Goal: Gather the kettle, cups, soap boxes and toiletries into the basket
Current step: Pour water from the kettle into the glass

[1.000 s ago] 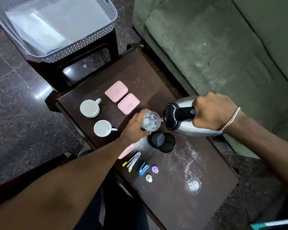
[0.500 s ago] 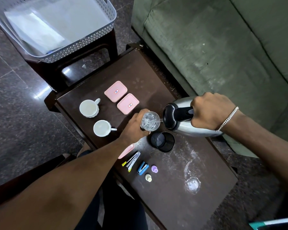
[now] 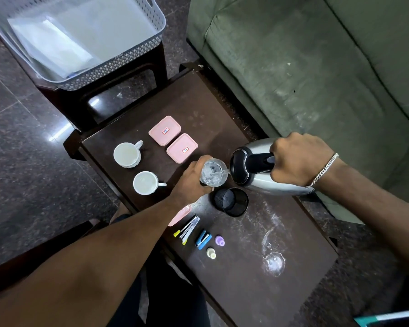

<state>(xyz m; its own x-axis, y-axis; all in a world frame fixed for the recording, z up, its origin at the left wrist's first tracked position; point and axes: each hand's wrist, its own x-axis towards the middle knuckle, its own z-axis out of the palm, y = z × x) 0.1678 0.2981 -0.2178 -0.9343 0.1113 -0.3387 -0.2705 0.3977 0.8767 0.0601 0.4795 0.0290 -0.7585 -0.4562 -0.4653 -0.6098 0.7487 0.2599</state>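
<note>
Right hand [image 3: 298, 161] closed round handle of kettle [image 3: 265, 171], body tipped, long axis lying left-right, spout touching rim of glass [image 3: 213, 173] gripped in left hand [image 3: 189, 182]. Basket [image 3: 118, 64] far-left on stool, well apart, nearer left arm; cups [image 3: 127, 154], soap boxes [image 3: 165, 130] between.

bare tabletop [image 3: 198, 107] gives room toward basket [image 3: 118, 64].

Polished steel kettle [image 3: 265, 182], clear glass [image 3: 214, 173], glossy dark wood table [image 3: 246, 279], perforated plastic basket [image 3: 118, 64]
</note>
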